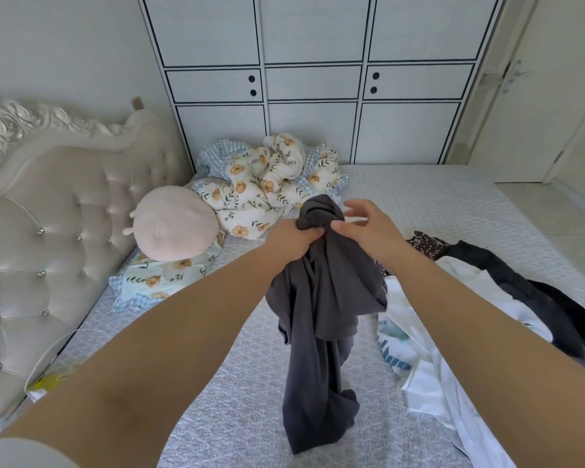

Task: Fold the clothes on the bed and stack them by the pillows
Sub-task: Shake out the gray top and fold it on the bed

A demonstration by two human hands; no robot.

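Grey fabric hangs from your left hand (296,239): a dark grey garment (318,319), bunched at the top in your clenched fist, its long axis running straight down until the bottom end drags on the bed (237,417). Your right hand (362,228) sits just beside the bunch on its right, fingers spread and gripping nothing, thumb touching the cloth. It's the nearer hand to take an edge and spread it. The pillows (156,282) lie well off to your left, by the headboard.

A grey-quilted bed (419,197) carries a floral duvet (271,184) beyond the fingers, a pink round cushion (173,224) to their left, white and dark clothes (453,332) heaped right.
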